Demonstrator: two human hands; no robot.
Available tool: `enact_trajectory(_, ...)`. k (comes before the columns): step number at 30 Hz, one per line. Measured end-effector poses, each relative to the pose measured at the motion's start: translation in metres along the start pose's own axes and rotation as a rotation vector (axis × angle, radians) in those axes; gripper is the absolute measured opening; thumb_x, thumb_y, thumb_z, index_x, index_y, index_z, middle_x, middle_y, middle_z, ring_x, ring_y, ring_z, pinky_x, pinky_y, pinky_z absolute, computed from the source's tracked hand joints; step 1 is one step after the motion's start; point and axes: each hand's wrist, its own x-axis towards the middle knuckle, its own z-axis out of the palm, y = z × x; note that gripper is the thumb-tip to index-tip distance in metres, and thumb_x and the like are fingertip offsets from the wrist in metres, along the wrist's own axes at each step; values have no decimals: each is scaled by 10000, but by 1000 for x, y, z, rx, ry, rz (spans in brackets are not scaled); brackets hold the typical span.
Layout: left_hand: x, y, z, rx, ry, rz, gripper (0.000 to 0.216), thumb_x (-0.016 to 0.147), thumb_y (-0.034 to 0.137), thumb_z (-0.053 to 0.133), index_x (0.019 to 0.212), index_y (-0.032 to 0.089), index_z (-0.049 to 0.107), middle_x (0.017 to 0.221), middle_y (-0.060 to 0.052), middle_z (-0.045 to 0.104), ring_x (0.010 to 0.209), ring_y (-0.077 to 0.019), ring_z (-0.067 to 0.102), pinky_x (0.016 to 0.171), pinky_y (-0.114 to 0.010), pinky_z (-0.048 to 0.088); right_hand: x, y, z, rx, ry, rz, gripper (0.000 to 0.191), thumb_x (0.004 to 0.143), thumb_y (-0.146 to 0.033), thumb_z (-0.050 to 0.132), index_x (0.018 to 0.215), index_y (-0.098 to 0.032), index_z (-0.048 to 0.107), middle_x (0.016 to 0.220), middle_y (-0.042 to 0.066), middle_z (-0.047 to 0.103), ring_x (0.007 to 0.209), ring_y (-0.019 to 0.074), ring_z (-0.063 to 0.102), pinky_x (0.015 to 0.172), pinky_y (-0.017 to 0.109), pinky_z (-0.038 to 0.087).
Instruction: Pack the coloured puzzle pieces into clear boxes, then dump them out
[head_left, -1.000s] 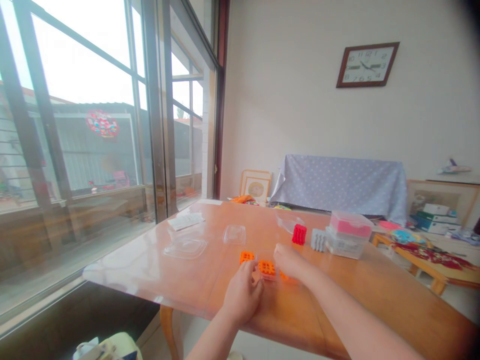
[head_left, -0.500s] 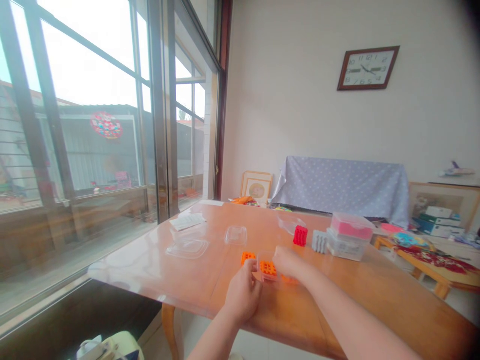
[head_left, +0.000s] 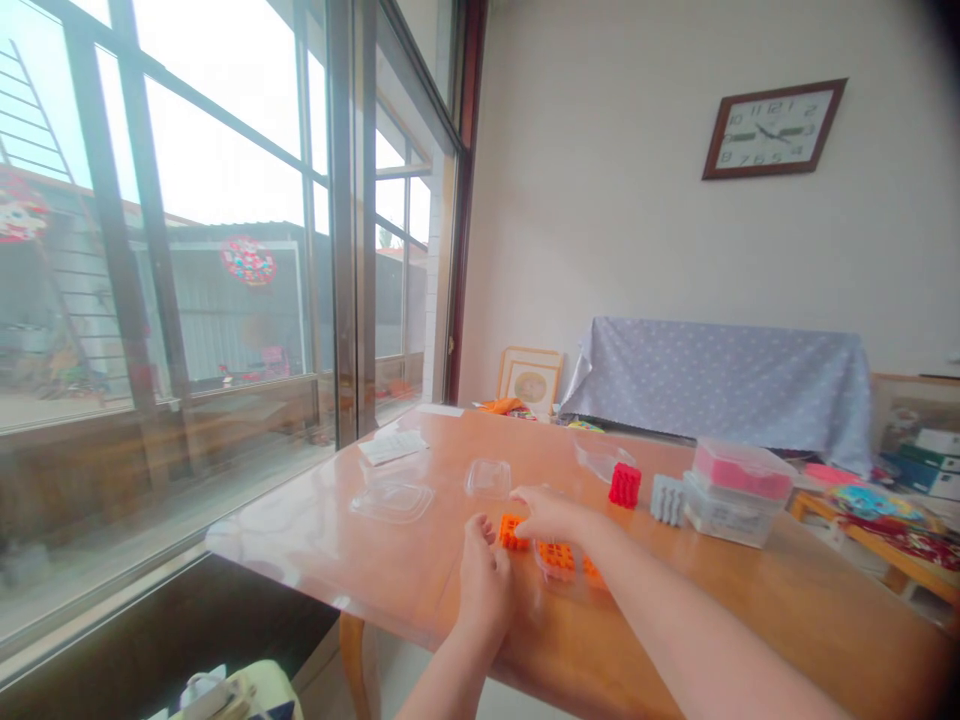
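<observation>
Glossy brown desk (head_left: pixel 427 560) set up by a big window (head_left: pixel 225 120), and an orange lattice stack (head_left: pixel 513 533) is placed on it between both hands. Left hand (head_left: pixel 486 578) is held just left of that stack, fingers half curled, can't tell if anything's gripped. Right hand (head_left: pixel 553 514) is stretched over the stack's right side, fingers spread open, contact unclear. Just right of the stack, more orange pieces (head_left: pixel 555 554) are held in a clear tub (head_left: pixel 556 574); farther right and behind it, red (head_left: pixel 624 485) and grey stacks (head_left: pixel 667 500) are parked.
</observation>
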Motion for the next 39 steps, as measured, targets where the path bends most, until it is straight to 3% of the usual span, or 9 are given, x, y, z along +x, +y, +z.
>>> enact_trajectory(4,1,-1,3,-14,-28,-10,501,825,101,475,1318,154,408,1280,-170,594,1169,-221,601,1019,-377,468,13,-7,3,-43,-72,-3,669,577,-404,780,1223,-275,670,1176,73,715,1077,287,652,844,331,471)
enact_trajectory(9,1,-2,5,-48,-12,4,528,811,100,495,1329,163,416,1250,-154,617,1177,-219,599,1003,-341,465,17,-13,4,-93,-125,-14,355,555,-368,765,889,-252,728,875,34,747,835,268,690,713,325,463)
enact_trajectory(18,-2,0,3,7,-51,14,514,814,97,490,1316,186,425,1264,-132,617,1189,-205,591,998,-321,461,8,8,-7,-14,5,-44,412,686,-297,694,1098,-281,668,1067,13,733,950,208,661,761,268,431)
enact_trajectory(23,-4,4,2,57,-71,17,492,832,76,473,1306,196,424,1237,-109,633,1155,-184,609,1000,-300,460,-20,31,-21,78,83,-93,377,695,-263,693,1070,-244,669,1043,27,726,932,203,646,758,257,424)
enact_trajectory(28,-4,1,4,112,-106,22,514,824,71,471,1318,204,421,1303,-114,615,1223,-191,582,1030,-305,443,-48,48,-19,33,42,-48,350,681,-180,654,1027,-228,673,981,25,724,867,188,638,734,254,408)
enact_trajectory(39,-4,2,3,177,-131,69,437,824,60,450,1228,227,453,1210,-83,652,1097,-177,632,945,-287,460,-62,41,-7,23,96,-62,345,697,-141,613,1033,-204,661,1043,56,706,918,190,625,759,253,396)
